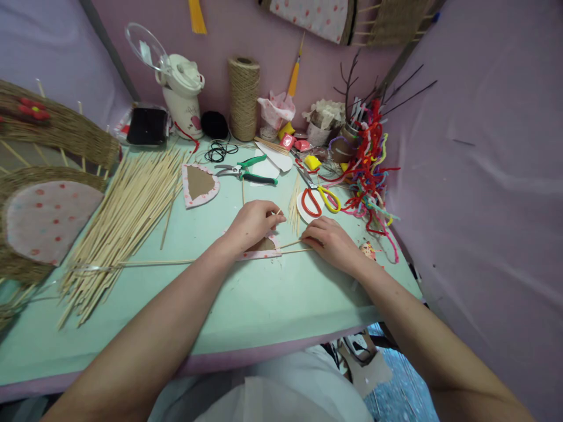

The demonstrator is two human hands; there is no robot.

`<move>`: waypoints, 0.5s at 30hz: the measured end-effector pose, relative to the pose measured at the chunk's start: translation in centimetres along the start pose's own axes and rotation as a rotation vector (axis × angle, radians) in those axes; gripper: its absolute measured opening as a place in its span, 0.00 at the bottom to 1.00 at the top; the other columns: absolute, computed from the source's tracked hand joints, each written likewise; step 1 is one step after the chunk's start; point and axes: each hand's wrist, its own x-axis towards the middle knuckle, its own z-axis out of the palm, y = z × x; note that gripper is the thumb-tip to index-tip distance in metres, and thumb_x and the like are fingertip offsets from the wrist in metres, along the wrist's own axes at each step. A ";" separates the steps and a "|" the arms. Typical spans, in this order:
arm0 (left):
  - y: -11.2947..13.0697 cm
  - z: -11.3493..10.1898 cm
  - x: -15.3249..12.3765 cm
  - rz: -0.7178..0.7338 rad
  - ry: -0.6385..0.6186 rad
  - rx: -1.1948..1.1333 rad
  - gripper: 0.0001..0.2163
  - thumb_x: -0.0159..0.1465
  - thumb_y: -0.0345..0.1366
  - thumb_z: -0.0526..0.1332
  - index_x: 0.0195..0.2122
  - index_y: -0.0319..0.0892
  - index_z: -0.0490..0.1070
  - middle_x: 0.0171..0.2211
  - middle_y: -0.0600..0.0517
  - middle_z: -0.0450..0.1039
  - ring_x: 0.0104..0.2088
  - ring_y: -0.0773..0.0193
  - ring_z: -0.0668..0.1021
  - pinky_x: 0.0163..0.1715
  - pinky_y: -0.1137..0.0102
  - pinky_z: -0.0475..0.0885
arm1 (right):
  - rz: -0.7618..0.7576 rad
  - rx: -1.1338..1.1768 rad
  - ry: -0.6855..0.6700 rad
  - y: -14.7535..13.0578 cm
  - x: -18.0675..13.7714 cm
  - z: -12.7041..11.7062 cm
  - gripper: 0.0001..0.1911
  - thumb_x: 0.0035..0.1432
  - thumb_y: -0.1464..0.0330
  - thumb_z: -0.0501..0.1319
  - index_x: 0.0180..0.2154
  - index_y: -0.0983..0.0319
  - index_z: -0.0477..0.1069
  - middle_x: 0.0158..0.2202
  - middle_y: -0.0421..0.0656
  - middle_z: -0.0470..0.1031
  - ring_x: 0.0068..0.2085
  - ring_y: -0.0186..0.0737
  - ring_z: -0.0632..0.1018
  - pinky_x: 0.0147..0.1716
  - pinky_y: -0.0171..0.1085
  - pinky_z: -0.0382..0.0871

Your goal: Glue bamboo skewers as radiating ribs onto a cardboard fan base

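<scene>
On the table in front of me lies a half-round cardboard piece (pixel 263 254) edged in pink dotted cloth, partly under my left hand (pixel 255 224). The fingers of that hand are closed in a pinch, and a short end of a thin wooden stick (pixel 278 212) pokes out between them. My right hand (pixel 329 239) is closed too, its fingertips on another thin wooden stick (pixel 291 243) that runs from the cardboard piece. Just below it, a second stick reaches from the cloth edge toward my right hand. A long stick (pixel 158 263) extends leftward from the piece.
Left lies a large pile of wooden sticks (pixel 132 217) beside a woven panel (pixel 57 146). Behind my hands are green-handled pliers (pixel 246 170), scissors (pixel 319 196) and another cloth-edged cardboard piece (pixel 200 185). A twine spool (pixel 244 99), a white jug (pixel 182 97) and colourful pipe cleaners (pixel 369 170) stand farther back.
</scene>
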 end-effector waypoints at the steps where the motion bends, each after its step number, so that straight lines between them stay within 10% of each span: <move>1: 0.1 0.0 0.0 0.002 -0.005 0.020 0.08 0.60 0.38 0.61 0.31 0.41 0.76 0.24 0.53 0.75 0.25 0.66 0.76 0.28 0.71 0.68 | 0.001 0.001 -0.003 0.0 0.0 0.1 0.07 0.64 0.71 0.58 0.34 0.61 0.75 0.34 0.46 0.74 0.40 0.43 0.72 0.41 0.41 0.63; 15: 1.0 -0.3 -0.3 -0.052 -0.030 0.147 0.10 0.63 0.39 0.58 0.30 0.41 0.74 0.24 0.52 0.76 0.27 0.64 0.76 0.30 0.70 0.64 | 0.008 0.022 -0.016 -0.4 0.2 0.3 0.08 0.65 0.70 0.57 0.35 0.60 0.74 0.35 0.46 0.75 0.41 0.43 0.72 0.41 0.41 0.64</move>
